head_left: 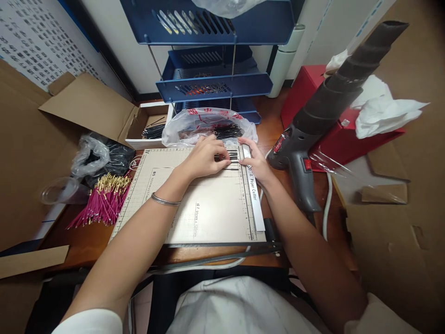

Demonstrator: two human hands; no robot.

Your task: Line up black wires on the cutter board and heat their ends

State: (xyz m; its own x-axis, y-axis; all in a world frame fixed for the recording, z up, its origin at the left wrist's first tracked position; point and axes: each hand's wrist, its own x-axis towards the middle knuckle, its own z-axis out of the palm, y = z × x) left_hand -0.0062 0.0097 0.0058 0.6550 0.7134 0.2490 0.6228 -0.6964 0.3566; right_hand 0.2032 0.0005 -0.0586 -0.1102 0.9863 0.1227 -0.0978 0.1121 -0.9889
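A cream paper cutter board (215, 204) printed with grid lines lies in front of me. Several short black pieces (233, 155) rest side by side near its upper right, against the white guide strip (255, 199). My left hand (209, 157) is over the board with its fingers closed at the left ends of these pieces; what the fingertips hold is too small to make out. On the strip's upper end lies my right hand (255, 162), thumb and forefinger apart around it, fingertips close to the pieces' right ends.
Magenta pieces with gold tips (106, 199) lie left of the board. Behind it are a plastic bag (208, 123), an open box (139, 139) and blue trays (215, 88). A heat gun (301, 157) and red box (306, 83) stand at the right.
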